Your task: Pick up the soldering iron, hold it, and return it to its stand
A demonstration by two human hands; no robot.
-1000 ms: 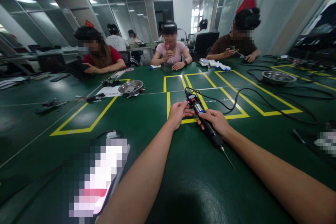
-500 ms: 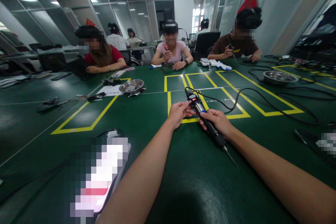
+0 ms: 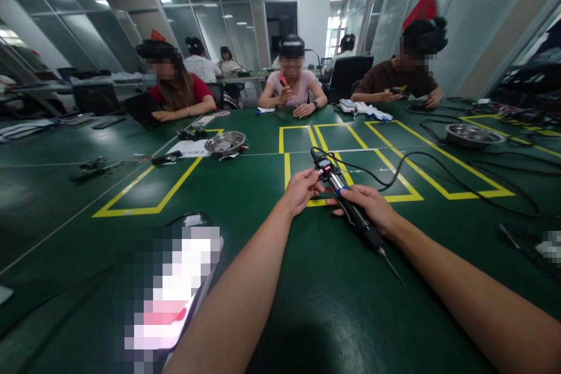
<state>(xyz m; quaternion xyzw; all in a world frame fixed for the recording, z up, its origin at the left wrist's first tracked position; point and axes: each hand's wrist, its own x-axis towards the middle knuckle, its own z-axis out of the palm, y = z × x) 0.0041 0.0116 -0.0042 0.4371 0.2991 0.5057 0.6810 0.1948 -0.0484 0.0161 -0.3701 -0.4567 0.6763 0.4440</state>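
Observation:
An electric screwdriver (image 3: pixel 356 210), black with a silver and blue collar, lies slantwise in my hands above the green table. Its thin bit points toward me and to the right. My right hand (image 3: pixel 367 204) is closed around the middle of the body, thumb on top near the blue ring. At the upper end, beside a small red-marked part, the fingers of my left hand (image 3: pixel 303 190) pinch the tool; their exact contact is partly hidden. From that end a black cable (image 3: pixel 397 166) curves away to the right.
Yellow tape outlines (image 3: pixel 447 196) mark the green table (image 3: pixel 333 304). Metal bowls stand at left (image 3: pixel 225 143) and right (image 3: pixel 475 135). A lit, blurred-out device (image 3: pixel 184 280) lies by my left forearm. Several people sit across the table, near white gloves (image 3: pixel 366 110).
The view has turned slightly left, so everything sits a little further right. My right fingers have loosened slightly beneath the screwdriver. The person at right has lowered a hand holding a dark tool.

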